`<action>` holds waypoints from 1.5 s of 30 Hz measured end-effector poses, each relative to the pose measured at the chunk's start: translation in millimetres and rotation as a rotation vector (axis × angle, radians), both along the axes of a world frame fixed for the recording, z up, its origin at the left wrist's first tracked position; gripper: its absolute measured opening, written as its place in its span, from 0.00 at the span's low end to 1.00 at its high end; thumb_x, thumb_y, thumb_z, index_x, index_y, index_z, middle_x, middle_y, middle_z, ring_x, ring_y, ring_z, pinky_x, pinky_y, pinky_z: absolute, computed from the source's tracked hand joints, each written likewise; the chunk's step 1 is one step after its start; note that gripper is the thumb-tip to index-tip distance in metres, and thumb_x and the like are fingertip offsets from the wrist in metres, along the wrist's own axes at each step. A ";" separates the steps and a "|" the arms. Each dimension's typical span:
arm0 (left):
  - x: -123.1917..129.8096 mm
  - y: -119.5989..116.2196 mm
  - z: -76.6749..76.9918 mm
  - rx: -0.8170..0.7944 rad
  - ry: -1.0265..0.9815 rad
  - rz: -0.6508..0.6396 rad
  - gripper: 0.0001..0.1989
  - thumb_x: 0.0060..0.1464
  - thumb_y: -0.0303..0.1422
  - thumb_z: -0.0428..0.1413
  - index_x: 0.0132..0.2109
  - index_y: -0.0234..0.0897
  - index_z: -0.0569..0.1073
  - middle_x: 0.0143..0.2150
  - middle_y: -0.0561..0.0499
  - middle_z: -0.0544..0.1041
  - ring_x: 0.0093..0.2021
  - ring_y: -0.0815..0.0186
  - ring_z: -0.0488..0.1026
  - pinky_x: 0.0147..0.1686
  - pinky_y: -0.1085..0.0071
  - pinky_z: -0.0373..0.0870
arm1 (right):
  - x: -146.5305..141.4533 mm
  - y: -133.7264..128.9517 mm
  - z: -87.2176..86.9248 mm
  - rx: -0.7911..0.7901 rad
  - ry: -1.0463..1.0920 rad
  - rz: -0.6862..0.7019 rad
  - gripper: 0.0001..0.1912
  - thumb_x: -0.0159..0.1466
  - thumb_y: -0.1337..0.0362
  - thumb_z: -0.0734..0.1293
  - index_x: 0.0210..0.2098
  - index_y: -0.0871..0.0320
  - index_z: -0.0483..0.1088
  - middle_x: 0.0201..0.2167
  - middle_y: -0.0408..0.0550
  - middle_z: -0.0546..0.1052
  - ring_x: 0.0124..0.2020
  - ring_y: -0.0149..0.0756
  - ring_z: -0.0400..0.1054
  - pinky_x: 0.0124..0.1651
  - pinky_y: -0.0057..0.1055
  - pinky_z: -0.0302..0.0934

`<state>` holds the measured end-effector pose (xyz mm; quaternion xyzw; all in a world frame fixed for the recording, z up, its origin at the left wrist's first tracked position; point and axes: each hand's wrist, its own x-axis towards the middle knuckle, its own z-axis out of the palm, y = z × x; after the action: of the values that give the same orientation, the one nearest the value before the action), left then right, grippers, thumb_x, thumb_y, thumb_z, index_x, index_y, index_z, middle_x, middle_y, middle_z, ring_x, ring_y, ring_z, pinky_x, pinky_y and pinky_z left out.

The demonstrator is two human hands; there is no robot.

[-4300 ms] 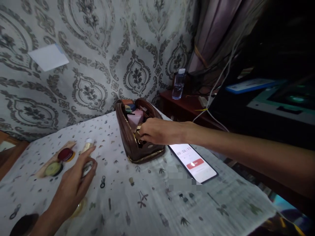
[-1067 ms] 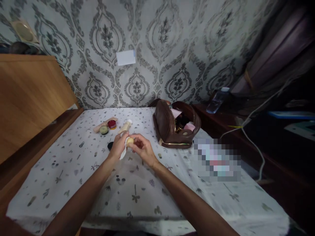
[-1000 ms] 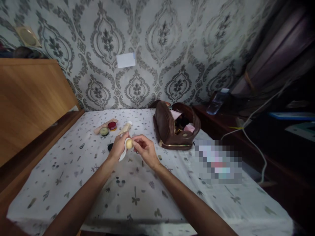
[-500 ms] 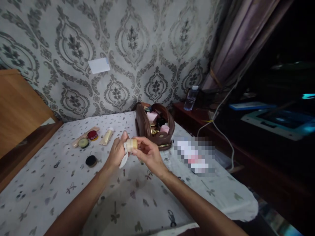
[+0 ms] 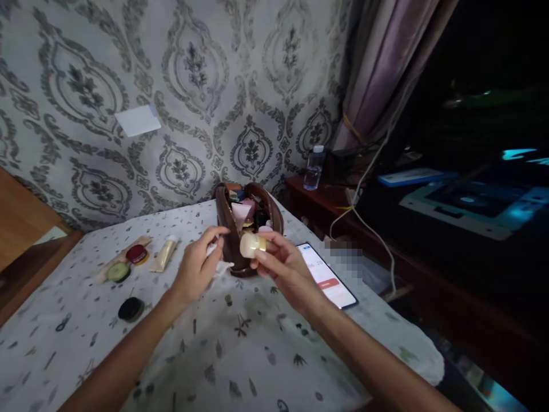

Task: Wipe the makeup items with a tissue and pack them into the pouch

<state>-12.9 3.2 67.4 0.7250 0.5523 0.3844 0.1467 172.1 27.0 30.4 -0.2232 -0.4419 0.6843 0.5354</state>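
Note:
A small cream-coloured jar with a yellowish band (image 5: 252, 245) is held in the fingers of my right hand (image 5: 285, 266), in front of the bag. My left hand (image 5: 199, 260) is closed on a white cloth (image 5: 223, 269), part of which hangs below the fingers, apart from the jar. Just behind both hands stands an open brown bag (image 5: 227, 220) with pink, black and gold items inside. Left of my left hand lie a cream tube (image 5: 164, 254), a red-lidded jar (image 5: 137, 254), a green-topped jar (image 5: 118, 272) and a black-lidded jar (image 5: 131, 309).
A lit phone (image 5: 330, 280) lies right of my right hand on the patterned white cover (image 5: 240, 360). Beyond it, a clear bottle (image 5: 313, 169) stands on a dark red surface (image 5: 295, 186), with a white cable (image 5: 381, 246) hanging nearby. Wooden furniture (image 5: 28, 229) borders the left.
My hands have moved apart; the jar is now away from the cloth, in my right hand. The view has shifted right, and the phone now shows more clearly.

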 end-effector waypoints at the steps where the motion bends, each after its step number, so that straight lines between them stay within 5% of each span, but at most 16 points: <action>1: -0.5 6.9 6.9 0.056 0.145 -0.007 0.17 0.66 0.37 0.44 0.55 0.39 0.70 0.34 0.52 0.75 0.35 0.66 0.74 0.36 0.72 0.67 | 8.8 5.1 5.6 0.043 -0.029 -0.048 0.21 0.52 0.57 0.78 0.41 0.55 0.71 0.31 0.41 0.76 0.27 0.27 0.69 0.25 0.23 0.58; 6: 0.8 38.4 24.7 0.153 0.837 0.019 0.19 0.66 0.37 0.44 0.60 0.47 0.69 0.41 0.50 0.76 0.35 0.60 0.76 0.30 0.69 0.65 | 39.5 36.6 31.8 0.268 -0.213 -0.225 0.20 0.52 0.57 0.78 0.40 0.56 0.71 0.32 0.43 0.77 0.33 0.30 0.71 0.34 0.27 0.65; 9: -2.5 46.6 19.0 0.149 0.990 0.008 0.17 0.67 0.37 0.42 0.56 0.44 0.70 0.41 0.49 0.75 0.32 0.60 0.75 0.26 0.69 0.63 | 41.7 55.8 39.7 0.409 -0.362 -0.228 0.18 0.53 0.58 0.76 0.40 0.57 0.72 0.33 0.43 0.77 0.33 0.31 0.70 0.36 0.28 0.65; 15: -15.3 49.9 -1.0 0.300 0.875 -0.052 0.16 0.65 0.31 0.41 0.57 0.40 0.65 0.38 0.50 0.73 0.33 0.63 0.74 0.27 0.70 0.63 | 29.3 83.8 47.7 0.634 -0.795 -0.227 0.12 0.58 0.64 0.72 0.41 0.58 0.74 0.28 0.39 0.74 0.29 0.28 0.66 0.32 0.26 0.55; 22: -18.9 54.1 -13.9 0.326 0.710 -0.102 0.16 0.63 0.28 0.44 0.57 0.39 0.64 0.35 0.53 0.69 0.30 0.66 0.70 0.28 0.72 0.63 | 12.6 101.9 57.6 0.809 -1.195 0.017 0.04 0.58 0.69 0.69 0.34 0.59 0.74 0.25 0.39 0.70 0.26 0.26 0.60 0.30 0.26 0.47; 37: -22.6 55.5 -20.7 0.338 0.638 -0.109 0.20 0.59 0.25 0.46 0.58 0.39 0.65 0.34 0.53 0.66 0.29 0.68 0.68 0.25 0.73 0.61 | -25.8 124.2 44.5 0.726 -1.386 0.353 0.13 0.58 0.72 0.66 0.43 0.60 0.74 0.32 0.48 0.76 0.32 0.35 0.70 0.29 0.26 0.54; 45: -20.3 52.9 -17.6 0.286 0.606 -0.113 0.21 0.59 0.26 0.46 0.58 0.37 0.66 0.35 0.53 0.66 0.30 0.67 0.68 0.28 0.73 0.64 | -16.7 123.7 43.0 0.801 -1.320 0.311 0.12 0.58 0.72 0.67 0.43 0.58 0.72 0.37 0.47 0.76 0.35 0.34 0.70 0.32 0.25 0.58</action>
<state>-33.2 56.1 49.8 0.8490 0.4702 0.2164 -0.1060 155.4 150.7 73.3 -0.3090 -0.9077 0.2658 0.0999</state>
